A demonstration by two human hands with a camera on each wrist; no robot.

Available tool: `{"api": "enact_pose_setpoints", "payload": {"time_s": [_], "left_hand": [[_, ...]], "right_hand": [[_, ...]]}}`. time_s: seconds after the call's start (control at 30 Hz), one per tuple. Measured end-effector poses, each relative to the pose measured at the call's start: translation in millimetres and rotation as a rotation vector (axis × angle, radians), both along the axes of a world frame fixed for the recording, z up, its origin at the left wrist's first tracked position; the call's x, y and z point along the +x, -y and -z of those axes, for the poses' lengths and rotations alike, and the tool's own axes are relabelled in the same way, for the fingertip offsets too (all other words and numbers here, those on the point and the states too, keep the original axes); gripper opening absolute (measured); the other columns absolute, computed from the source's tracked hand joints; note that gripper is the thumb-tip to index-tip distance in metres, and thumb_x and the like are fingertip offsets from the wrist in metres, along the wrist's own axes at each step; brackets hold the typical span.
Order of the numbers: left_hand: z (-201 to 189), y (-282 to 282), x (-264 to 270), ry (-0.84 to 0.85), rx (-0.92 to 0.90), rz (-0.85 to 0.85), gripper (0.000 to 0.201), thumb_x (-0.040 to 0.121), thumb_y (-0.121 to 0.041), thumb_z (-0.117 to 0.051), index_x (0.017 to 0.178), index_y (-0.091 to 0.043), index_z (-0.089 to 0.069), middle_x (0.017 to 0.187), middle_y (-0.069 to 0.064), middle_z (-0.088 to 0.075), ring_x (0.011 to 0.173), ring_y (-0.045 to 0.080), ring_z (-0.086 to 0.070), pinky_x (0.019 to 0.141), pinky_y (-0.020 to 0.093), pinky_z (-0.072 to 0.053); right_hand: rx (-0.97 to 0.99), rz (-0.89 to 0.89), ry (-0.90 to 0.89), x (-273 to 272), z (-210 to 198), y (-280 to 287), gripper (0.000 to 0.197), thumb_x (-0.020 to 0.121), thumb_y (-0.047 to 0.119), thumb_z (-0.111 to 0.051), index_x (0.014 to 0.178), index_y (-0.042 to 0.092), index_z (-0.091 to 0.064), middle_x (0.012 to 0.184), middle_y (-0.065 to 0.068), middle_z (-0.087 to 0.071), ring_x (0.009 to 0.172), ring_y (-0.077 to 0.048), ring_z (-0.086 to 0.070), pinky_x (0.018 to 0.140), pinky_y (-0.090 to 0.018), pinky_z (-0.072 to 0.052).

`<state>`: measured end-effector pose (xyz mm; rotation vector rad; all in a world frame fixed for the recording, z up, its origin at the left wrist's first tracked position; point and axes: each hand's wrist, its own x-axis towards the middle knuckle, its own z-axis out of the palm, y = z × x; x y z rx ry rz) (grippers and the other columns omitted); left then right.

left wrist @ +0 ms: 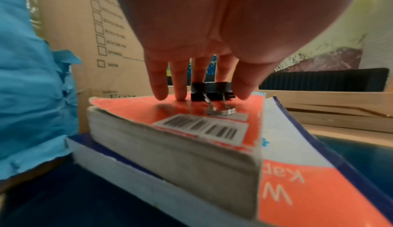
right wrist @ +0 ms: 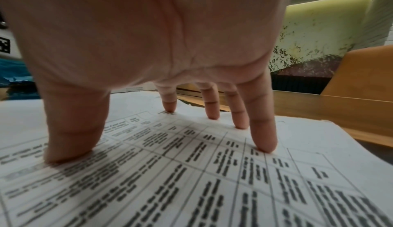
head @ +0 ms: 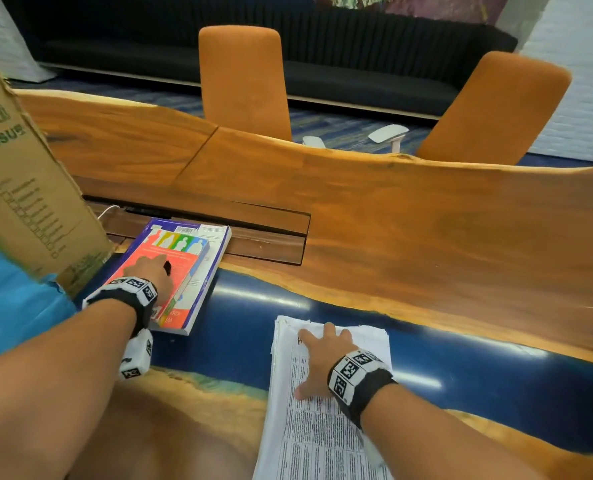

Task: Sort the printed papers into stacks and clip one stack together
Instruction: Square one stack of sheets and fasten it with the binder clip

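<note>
A stack of printed papers (head: 322, 445) with tables of text lies on the blue strip of the table in front of me. My right hand (head: 314, 362) presses flat on its top sheet (right wrist: 191, 180), fingers spread and straight. A black binder clip (head: 166, 268) sits on a red book (head: 184, 271) at the left. My left hand (head: 153, 268) is over it. In the left wrist view the thumb and fingers (left wrist: 180, 87) close in around the clip (left wrist: 212, 91), its wire handles lying on the cover (left wrist: 170, 112).
The red book rests on a larger blue-edged book (head: 215, 251). A tall cardboard box (head: 28, 188) and a blue plastic sheet (head: 11, 306) stand at the left. The wooden table (head: 392, 220) has a recessed cable tray (head: 253, 230). Two orange chairs (head: 243, 81) stand beyond.
</note>
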<state>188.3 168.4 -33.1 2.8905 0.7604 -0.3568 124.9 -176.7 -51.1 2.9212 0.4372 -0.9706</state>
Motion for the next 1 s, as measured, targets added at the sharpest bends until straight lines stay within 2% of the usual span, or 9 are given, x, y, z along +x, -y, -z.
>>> {"api": "enact_pose_setpoints", "payload": {"time_s": [0.13,0.23,0.33,0.4,0.5,0.63,0.73,0.9,1.0], "left_hand": [[-3,6,-4,0.036,0.056,-0.036,0.03,0.091,-0.027,-0.054,0.118,-0.016,-0.058,0.106,0.012,-0.062,0.091,0.029,-0.06,0.083,0.042,-0.052],[-18,24,-19,0.212,-0.117,-0.095,0.016,0.093,-0.028,-0.054,0.104,-0.016,-0.054,0.087,0.005,-0.06,0.073,0.022,-0.058,0.065,0.035,-0.046],[-30,62,-45,0.37,-0.5,-0.144,0.012,0.095,-0.03,-0.054,0.099,-0.02,-0.048,0.085,0.003,-0.06,0.072,0.02,-0.06,0.057,0.03,-0.044],[-30,94,-65,0.412,-0.884,-0.206,0.013,0.095,-0.027,-0.053,0.095,-0.014,-0.054,0.087,0.009,-0.065,0.075,0.023,-0.065,0.064,0.033,-0.05],[-17,144,-96,0.386,-1.307,-0.436,0.015,0.094,-0.019,-0.048,0.089,-0.008,-0.056,0.068,0.013,-0.063,0.049,0.023,-0.062,0.045,0.022,-0.042],[-4,195,-124,0.277,-1.43,-0.561,0.014,0.085,-0.018,-0.047,0.077,-0.011,-0.056,0.055,0.007,-0.054,0.034,0.016,-0.037,0.036,0.013,-0.021],[-4,221,-134,0.15,-1.488,-0.581,0.017,0.082,-0.023,-0.048,0.079,-0.012,-0.06,0.054,0.003,-0.051,0.035,0.012,-0.033,0.036,0.012,-0.019],[-21,239,-138,0.039,-1.47,-0.498,0.022,0.09,-0.031,-0.047,0.088,-0.011,-0.056,0.056,0.007,-0.056,0.038,0.015,-0.04,0.036,0.015,-0.023],[-33,247,-141,0.07,-1.593,-0.451,0.03,0.092,-0.033,-0.048,0.091,-0.005,-0.059,0.067,0.014,-0.06,0.052,0.026,-0.059,0.048,0.025,-0.038]], "right_hand": [[0.019,0.011,0.0,-1,-1,2,0.104,0.061,0.065,-0.079,0.144,0.04,-0.021,0.146,-0.007,-0.025,0.135,-0.038,-0.026,0.096,-0.057,-0.046],[0.051,0.015,0.024,-5,-2,5,0.1,0.063,0.065,-0.077,0.143,0.041,-0.022,0.145,-0.006,-0.027,0.134,-0.036,-0.028,0.096,-0.055,-0.045],[0.088,0.03,0.055,-14,0,12,0.097,0.066,0.068,-0.072,0.144,0.04,-0.021,0.147,-0.004,-0.025,0.135,-0.034,-0.028,0.103,-0.054,-0.038],[0.113,0.05,0.056,-21,-2,18,0.092,0.072,0.067,-0.066,0.146,0.036,-0.021,0.15,-0.003,-0.025,0.137,-0.032,-0.028,0.107,-0.054,-0.034],[0.185,0.075,0.126,-29,-14,29,0.066,0.086,0.053,-0.056,0.143,0.027,-0.035,0.146,-0.001,-0.035,0.132,-0.027,-0.036,0.108,-0.05,-0.034],[0.602,0.165,0.197,-43,-35,30,0.046,0.091,0.047,-0.059,0.132,0.028,-0.05,0.132,0.007,-0.051,0.118,-0.015,-0.052,0.102,-0.035,-0.043],[1.045,0.322,0.06,-55,-52,16,0.028,0.089,0.031,-0.069,0.116,0.028,-0.058,0.106,0.006,-0.061,0.082,-0.006,-0.061,0.074,-0.018,-0.05],[1.141,0.4,0.147,-52,-60,21,0.007,0.09,0.018,-0.066,0.097,0.021,-0.066,0.083,0.008,-0.061,0.075,-0.011,-0.06,0.072,-0.022,-0.049],[1.224,0.533,0.107,-48,-61,33,0.007,0.093,0.017,-0.064,0.097,0.011,-0.067,0.078,0.003,-0.065,0.065,-0.008,-0.061,0.057,-0.015,-0.044]]}}
